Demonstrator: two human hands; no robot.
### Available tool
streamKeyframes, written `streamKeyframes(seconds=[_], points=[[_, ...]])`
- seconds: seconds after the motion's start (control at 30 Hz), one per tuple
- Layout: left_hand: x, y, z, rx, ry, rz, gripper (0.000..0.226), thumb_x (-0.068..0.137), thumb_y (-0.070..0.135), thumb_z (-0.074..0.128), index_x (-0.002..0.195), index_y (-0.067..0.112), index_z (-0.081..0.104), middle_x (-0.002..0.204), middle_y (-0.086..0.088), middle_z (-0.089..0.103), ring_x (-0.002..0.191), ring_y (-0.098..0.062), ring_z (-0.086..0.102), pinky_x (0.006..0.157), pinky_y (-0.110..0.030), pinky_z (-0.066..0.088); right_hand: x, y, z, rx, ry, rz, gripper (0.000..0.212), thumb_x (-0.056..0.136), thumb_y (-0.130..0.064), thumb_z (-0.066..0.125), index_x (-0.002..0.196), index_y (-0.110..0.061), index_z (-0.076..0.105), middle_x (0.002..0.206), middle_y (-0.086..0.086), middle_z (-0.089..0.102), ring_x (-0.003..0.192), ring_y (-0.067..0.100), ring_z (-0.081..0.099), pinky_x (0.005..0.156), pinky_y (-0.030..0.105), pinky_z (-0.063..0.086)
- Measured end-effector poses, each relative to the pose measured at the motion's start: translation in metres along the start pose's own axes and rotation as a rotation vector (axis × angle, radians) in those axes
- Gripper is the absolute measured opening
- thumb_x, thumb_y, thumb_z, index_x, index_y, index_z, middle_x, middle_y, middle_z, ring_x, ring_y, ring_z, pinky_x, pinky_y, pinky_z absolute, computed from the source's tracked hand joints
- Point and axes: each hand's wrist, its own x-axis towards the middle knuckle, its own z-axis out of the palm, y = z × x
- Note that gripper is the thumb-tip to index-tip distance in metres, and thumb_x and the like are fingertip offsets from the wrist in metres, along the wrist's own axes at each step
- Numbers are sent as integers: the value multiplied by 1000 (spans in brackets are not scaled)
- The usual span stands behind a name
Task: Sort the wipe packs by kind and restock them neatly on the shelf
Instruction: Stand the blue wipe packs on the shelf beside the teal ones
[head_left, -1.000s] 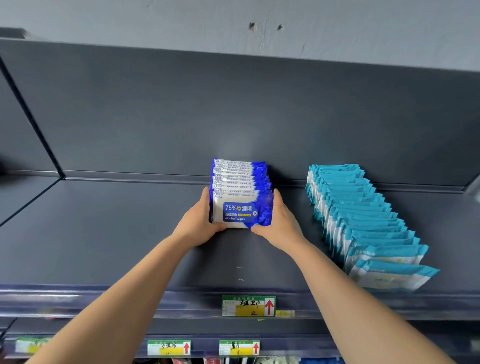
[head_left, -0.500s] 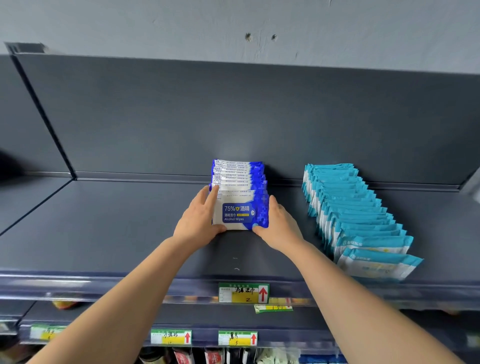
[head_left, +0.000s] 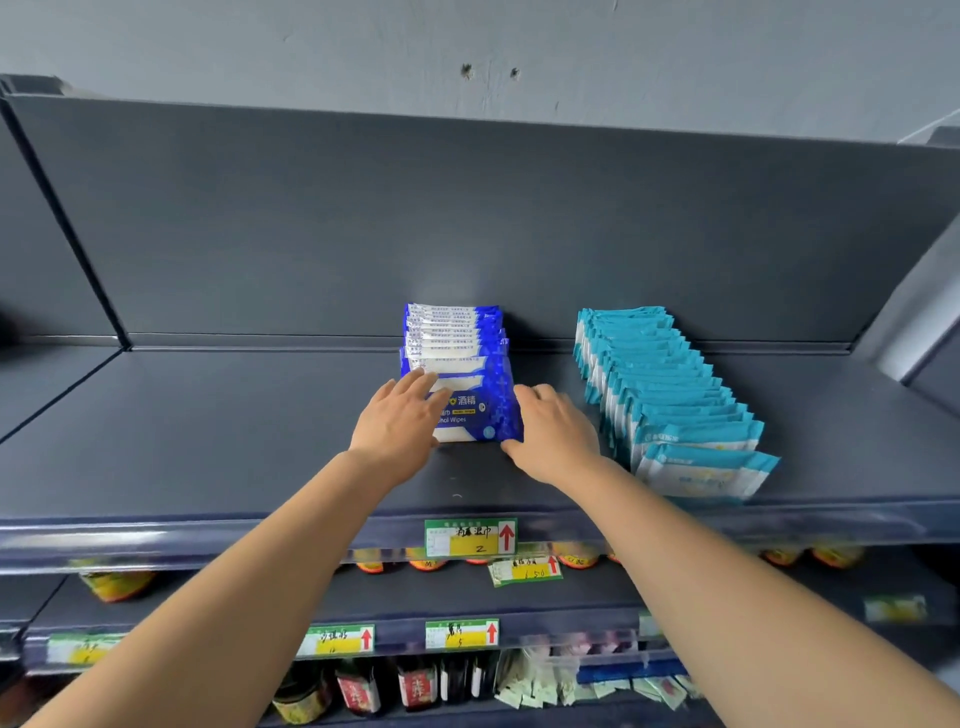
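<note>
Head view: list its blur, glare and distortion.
In the head view the wide-angle lens bows the edges of the shelf; in the head view pale glare streaks the clear price rail; in the head view print on the blue wipe packs reads sharp, while the bottles below look soft.

blue pack (head_left: 480, 415) "酒精", price tag (head_left: 470, 538) "2"

The light is soft, even and a bit dim. The dark shelf (head_left: 208, 441) has a pale shine on its front edge. A small shadow sits beside the blue packs (head_left: 457, 343). Lines bend near the edges. The bottles (head_left: 415, 686) down low look blurry.
</note>
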Motion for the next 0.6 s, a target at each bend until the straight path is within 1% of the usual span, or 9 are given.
streamKeyframes(seconds=[0.13, 0.2, 0.27, 0.33, 0.4, 0.47, 0.53, 0.6], points=[[-8, 2, -6, 5, 24, 72, 59, 94, 38, 56, 145, 21, 32, 154, -2, 29, 143, -20, 21, 114, -32, 23, -24, -8, -11, -83, 31, 53, 54, 89, -41, 63, 132, -14, 43, 131, 7, 51, 122, 26, 47, 93, 37, 45], [-14, 3, -10, 15, 55, 119, 55, 94, 38, 55, 142, 20, 35, 150, -2, 35, 140, -19, 27, 112, -32, 27, -41, -15, -16, -118, 50, 88, 52, 90, -39, 61, 133, -14, 44, 131, 8, 51, 123, 27, 46, 95, 38, 44], [-23, 4, -14, 7, 94, 161, 48, 94, 34, 55, 137, 20, 41, 142, -1, 43, 134, -19, 35, 106, -32, 32, -60, -25, -22, -149, 76, 134, 50, 91, -37, 60, 134, -15, 44, 131, 7, 52, 123, 27, 47, 93, 38, 45], [-33, 7, -19, -12, 100, 203, 40, 94, 26, 53, 133, 19, 45, 136, -1, 49, 128, -21, 41, 100, -32, 37, -84, -36, -27, -172, 96, 191, 47, 92, -37, 58, 133, -16, 46, 129, 7, 52, 121, 27, 48, 90, 38, 45], [-46, 13, -25, -4, 102, 266, 35, 93, 18, 51, 127, 18, 49, 129, -2, 53, 121, -22, 46, 95, -33, 39, -111, -45, -32, -198, 108, 257, 44, 93, -36, 57, 131, -16, 47, 126, 6, 54, 119, 26, 49, 89, 38, 45], [-61, 22, -30, 12, 117, 339, 29, 90, 15, 51, 120, 17, 51, 121, -2, 56, 114, -23, 49, 91, -33, 40, -141, -51, -36, -215, 113, 324, 42, 92, -35, 57, 129, -16, 49, 124, 7, 55, 118, 27, 50, 88, 38, 46], [-77, 33, -34, 7, 123, 403, 29, 91, 16, 52, 119, 17, 51, 119, -2, 57, 112, -23, 50, 90, -33, 40, -174, -54, -39, -231, 106, 391, 43, 91, -35, 58, 128, -15, 49, 123, 7, 55, 117, 26, 50, 88, 38, 46], [-94, 48, -37, -8, 128, 468, 34, 90, 17, 53, 125, 18, 51, 122, -3, 56, 116, -23, 49, 93, -34, 40, -209, -54, -43, -261, 89, 464, 42, 91, -35, 58, 126, -15, 50, 123, 7, 56, 117, 27, 51, 88, 38, 45]])
